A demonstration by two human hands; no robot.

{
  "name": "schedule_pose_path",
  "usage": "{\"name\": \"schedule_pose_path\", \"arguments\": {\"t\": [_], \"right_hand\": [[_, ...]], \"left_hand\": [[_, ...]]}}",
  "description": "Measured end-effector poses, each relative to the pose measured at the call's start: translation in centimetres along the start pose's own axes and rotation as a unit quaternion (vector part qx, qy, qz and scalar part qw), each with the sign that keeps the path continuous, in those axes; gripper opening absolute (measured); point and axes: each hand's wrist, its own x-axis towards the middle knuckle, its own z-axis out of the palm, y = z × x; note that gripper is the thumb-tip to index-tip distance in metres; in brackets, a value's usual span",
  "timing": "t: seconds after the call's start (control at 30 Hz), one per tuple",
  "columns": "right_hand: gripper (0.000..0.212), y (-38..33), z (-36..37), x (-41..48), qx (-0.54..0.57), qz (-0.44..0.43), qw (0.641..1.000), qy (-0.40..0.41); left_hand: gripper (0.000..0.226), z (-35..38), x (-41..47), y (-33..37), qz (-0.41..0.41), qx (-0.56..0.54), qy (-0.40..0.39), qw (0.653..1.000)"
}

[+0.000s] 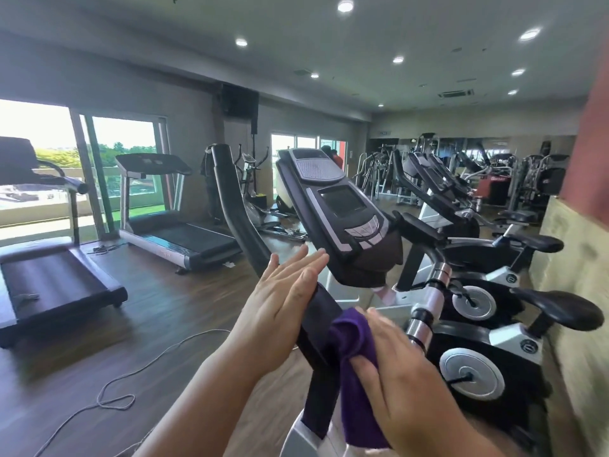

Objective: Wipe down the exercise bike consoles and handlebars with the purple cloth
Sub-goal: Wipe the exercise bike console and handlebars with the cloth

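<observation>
The nearest exercise bike fills the middle of the head view, its black console (342,206) tilted toward me. One black handlebar (230,199) curves up on the left. My left hand (280,291) lies flat with straight fingers against the left side of the near black handlebar arm (321,324). My right hand (395,367) holds the purple cloth (352,351) pressed onto that same arm from the right, its fingers bent into the fabric. The cloth drapes down the arm below my hand.
More bikes (514,245) stand in a row to the right beside a beige wall (576,275). Two treadmills (171,232) sit at the left by the windows. A loose cord (115,390) trails over the wooden floor.
</observation>
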Motion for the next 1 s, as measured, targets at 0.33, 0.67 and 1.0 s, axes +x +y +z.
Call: {"name": "schedule_pose_path", "arguments": {"t": [0.33, 0.67, 1.0], "right_hand": [[0.051, 0.4, 2.7, -2.8, -0.036, 0.010, 0.991, 0.127], [0.044, 7.5, -3.2, 0.5, 0.038, 0.123, 0.985, 0.111], [0.039, 10.4, 0.2, 1.8, 0.047, 0.054, 0.997, -0.017]], "left_hand": [[0.067, -0.5, 0.5, 0.3, 0.027, 0.071, 0.028, 0.997], [0.066, 0.3, 1.1, 0.3, 0.068, 0.116, 0.000, 0.991], [0.064, 0.7, 1.3, 0.0, 0.081, 0.129, -0.004, 0.988]]}}
